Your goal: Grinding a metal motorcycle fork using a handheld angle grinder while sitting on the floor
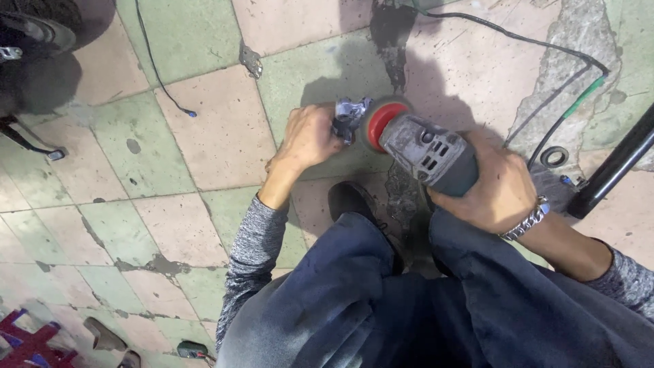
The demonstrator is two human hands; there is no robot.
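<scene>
so the person is crouched over a worn floor of green and pink tiles (170, 150), knees in dark blue trousers (381, 293) filling the bottom of the view. the right hand (487, 184) is wrapped tight around the grey body of an angle grinder (426, 153), fingers closed on it, a silver chain bracelet (528, 219) on that wrist. the grinder's red-backed disc (380, 124) points left, right up against a small silvery metal part (349, 116). the left hand (308, 136) is curled shut on that part, pinching it from the left and holding it just above the tile, so the piece sits between the 2 hands, touching or nearly touching the disc.

as for how far along it is: looks to me like the grinding is mid-go. the part is being presented to the disc, nothing set down. can't tell if the disc is spinning, no sparks or blur that i can make out, and the part is too small to say how much of it has been cleaned or cut. so i'd call it started, finish unknown.

around it: a black cable (545, 48) with a green section runs off to the upper right, a black tube (613, 167) leans in at the right edge, a dark shoe (351, 199) sits under the hands, and something red (30, 344) pokes in at bottom left.
</scene>
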